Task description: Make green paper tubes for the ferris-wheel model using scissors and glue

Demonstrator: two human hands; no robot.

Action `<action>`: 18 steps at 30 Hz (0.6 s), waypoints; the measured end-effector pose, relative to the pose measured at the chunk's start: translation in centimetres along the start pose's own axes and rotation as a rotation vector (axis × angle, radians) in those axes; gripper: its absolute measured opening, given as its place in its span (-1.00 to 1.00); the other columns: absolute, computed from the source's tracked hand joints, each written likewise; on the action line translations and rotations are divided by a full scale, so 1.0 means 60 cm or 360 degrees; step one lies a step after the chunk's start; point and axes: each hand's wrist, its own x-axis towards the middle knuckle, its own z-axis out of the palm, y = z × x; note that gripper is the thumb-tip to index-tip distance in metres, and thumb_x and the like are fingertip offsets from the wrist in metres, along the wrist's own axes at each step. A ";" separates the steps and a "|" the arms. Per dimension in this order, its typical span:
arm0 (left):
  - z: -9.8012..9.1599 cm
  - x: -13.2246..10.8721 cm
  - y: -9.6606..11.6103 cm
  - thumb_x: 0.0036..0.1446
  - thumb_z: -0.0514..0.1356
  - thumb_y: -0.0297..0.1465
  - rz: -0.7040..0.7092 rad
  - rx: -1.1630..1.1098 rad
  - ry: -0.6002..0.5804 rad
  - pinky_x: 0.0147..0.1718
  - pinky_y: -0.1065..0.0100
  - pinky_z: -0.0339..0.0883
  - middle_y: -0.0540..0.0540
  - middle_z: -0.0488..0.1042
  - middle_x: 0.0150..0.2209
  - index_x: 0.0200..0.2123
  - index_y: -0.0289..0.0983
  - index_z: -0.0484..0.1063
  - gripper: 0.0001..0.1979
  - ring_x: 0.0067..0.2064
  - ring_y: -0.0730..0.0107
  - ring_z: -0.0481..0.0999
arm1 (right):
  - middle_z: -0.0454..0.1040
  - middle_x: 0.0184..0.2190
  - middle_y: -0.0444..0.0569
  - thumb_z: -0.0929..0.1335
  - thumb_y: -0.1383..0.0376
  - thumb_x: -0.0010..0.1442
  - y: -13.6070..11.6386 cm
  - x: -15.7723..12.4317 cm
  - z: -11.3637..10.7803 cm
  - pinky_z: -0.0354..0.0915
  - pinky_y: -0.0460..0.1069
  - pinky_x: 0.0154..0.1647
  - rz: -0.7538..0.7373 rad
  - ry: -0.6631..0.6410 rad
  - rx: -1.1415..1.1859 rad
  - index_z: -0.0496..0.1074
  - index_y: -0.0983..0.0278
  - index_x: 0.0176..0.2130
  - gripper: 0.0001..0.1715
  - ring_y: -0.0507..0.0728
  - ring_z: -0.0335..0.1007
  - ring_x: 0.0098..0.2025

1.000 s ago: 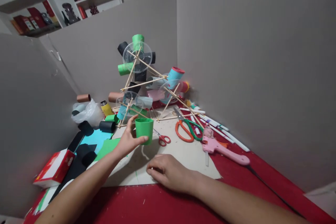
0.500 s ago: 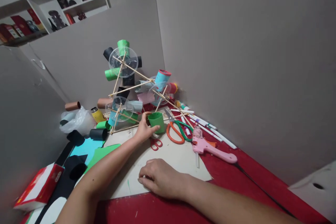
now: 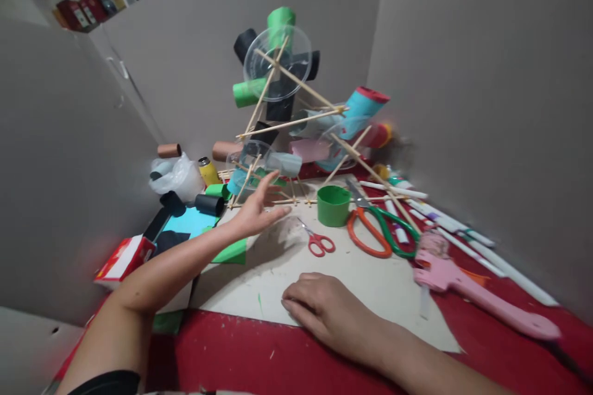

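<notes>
My left hand (image 3: 259, 210) is raised over the pale board (image 3: 259, 287), with thumb and fingers spread and holding nothing. To its right a short green paper tube (image 3: 333, 210) stands upright on the board, apart from the hand. Small red-handled scissors (image 3: 319, 244) lie below the tube. My right hand (image 3: 324, 308) rests on the board's near part, fingers curled together, with no object showing in it. Behind the left hand rises a frame of wooden sticks (image 3: 291, 123) with clear plastic discs (image 3: 259, 77) carrying green, black, blue and pink paper tubes.
Large scissors (image 3: 370, 241) with orange and green handles lie right of the tube. A pink glue gun (image 3: 482, 296) and white sticks (image 3: 504, 278) lie farther right on the red tabletop (image 3: 231, 352). On the left are black tubes (image 3: 209, 204), a plastic bag (image 3: 183, 179) and a tissue pack (image 3: 125, 262).
My left hand has let go of the green paper tube and drawn away to its left, fingers opening. The view has turned left and come closer; my right hand stays on the board.
</notes>
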 end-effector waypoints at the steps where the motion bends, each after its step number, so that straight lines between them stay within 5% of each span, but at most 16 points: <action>1: -0.031 -0.019 0.006 0.04 0.36 -0.27 -0.0041 0.0022 0.0031 -0.01 0.15 0.43 -0.28 0.41 0.08 0.30 -0.17 0.07 -0.19 0.02 0.11 0.52 | 0.53 -0.46 0.00 0.21 0.32 0.37 -0.001 -0.001 0.001 0.21 -0.03 -0.31 -0.0002 -0.0015 0.0019 0.51 0.29 -0.36 -0.64 0.12 0.40 -0.37; 5: -0.144 -0.098 0.013 0.13 0.27 -0.25 -0.0227 0.0152 0.0211 -0.12 0.21 0.46 -0.20 0.54 -0.13 0.18 -0.27 0.26 -0.43 -0.14 0.24 0.57 | 0.52 -0.43 0.01 0.19 0.31 0.37 -0.003 -0.007 0.005 0.22 -0.01 -0.30 0.0031 -0.0072 0.0095 0.52 0.28 -0.31 -0.64 0.14 0.40 -0.35; 8: -0.196 -0.154 0.006 0.15 0.25 -0.25 -0.0306 0.0315 0.0379 -0.13 0.25 0.45 -0.16 0.55 -0.17 0.09 -0.29 0.35 -0.54 -0.17 0.30 0.56 | 0.51 -0.42 0.02 0.17 0.31 0.37 -0.005 -0.007 0.007 0.24 0.01 -0.31 0.0041 -0.0107 0.0106 0.52 0.29 -0.28 -0.62 0.15 0.40 -0.34; 13: -0.231 -0.214 -0.017 0.16 0.22 -0.23 -0.0428 0.0664 0.0474 -0.24 0.28 0.46 -0.13 0.59 -0.26 -0.09 -0.29 0.49 -0.68 -0.27 0.30 0.58 | 0.48 -0.46 0.01 0.15 0.30 0.39 -0.005 -0.004 0.008 0.25 0.01 -0.35 0.0022 -0.0152 0.0040 0.49 0.27 -0.35 -0.58 0.15 0.40 -0.37; 18: -0.259 -0.217 -0.046 0.16 0.23 -0.28 -0.0532 0.1035 0.0531 -0.15 0.22 0.45 -0.14 0.60 -0.19 -0.09 -0.27 0.49 -0.72 -0.21 0.24 0.57 | 0.48 -0.48 -0.02 0.18 0.24 0.39 0.000 -0.005 0.014 0.27 0.00 -0.39 0.0006 -0.0059 0.0090 0.50 0.21 -0.34 -0.61 0.14 0.41 -0.41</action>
